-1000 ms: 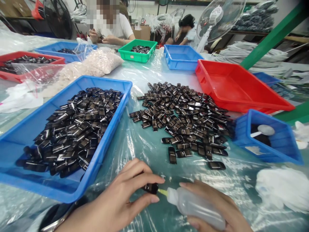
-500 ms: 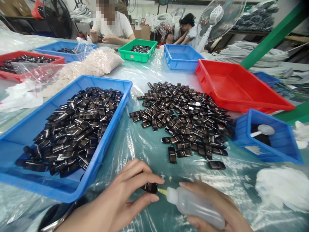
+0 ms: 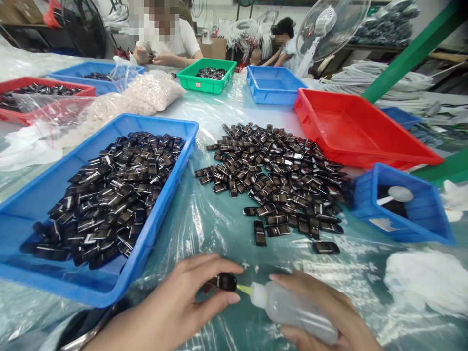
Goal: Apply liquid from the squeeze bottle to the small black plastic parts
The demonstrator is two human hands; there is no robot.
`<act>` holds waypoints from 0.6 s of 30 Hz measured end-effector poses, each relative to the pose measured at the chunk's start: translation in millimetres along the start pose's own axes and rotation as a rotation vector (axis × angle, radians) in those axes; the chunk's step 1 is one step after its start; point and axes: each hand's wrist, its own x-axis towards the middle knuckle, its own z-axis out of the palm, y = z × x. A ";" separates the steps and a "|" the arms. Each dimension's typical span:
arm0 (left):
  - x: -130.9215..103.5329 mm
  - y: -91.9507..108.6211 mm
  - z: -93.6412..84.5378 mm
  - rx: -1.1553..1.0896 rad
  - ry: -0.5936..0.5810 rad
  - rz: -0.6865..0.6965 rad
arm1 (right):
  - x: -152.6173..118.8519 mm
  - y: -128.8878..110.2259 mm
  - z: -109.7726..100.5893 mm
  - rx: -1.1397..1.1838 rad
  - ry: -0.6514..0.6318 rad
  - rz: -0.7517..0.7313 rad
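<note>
My left hand (image 3: 186, 292) holds a small dark glossy piece (image 3: 225, 282) between thumb and fingers, low in the middle of the view. In my right hand (image 3: 329, 302) is a translucent squeeze bottle (image 3: 292, 307) lying on its side, with a white cap and a thin yellowish nozzle (image 3: 244, 288) pointing left. The nozzle tip is at the right end of the dark piece; whether they touch is unclear. Beyond my hands lies a loose pile of similar dark pieces (image 3: 278, 170). More of them fill a long blue tray (image 3: 161, 224) at the left.
A small blue bin (image 3: 427, 224) with a scoop stands at the right, near white cloth (image 3: 427, 282). Behind are a red tray (image 3: 358, 126), a blue tray (image 3: 276, 92), a green tray (image 3: 206, 85) and a bag of beige pieces (image 3: 153, 92). A person sits across the table.
My left hand has shifted slightly left, and the dark piece in it looks a little more level. The bottle has moved slightly left. The whole view has shifted a little.
</note>
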 end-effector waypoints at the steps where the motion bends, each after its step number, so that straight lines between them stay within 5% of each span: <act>1: 1.7 0.5 -0.2 0.009 -0.004 0.011 | -0.5 1.2 0.0 0.002 -0.018 -0.027; 18: -5.7 5.3 -12.0 0.021 -0.121 0.041 | -12.6 7.6 -1.1 -0.180 0.025 0.027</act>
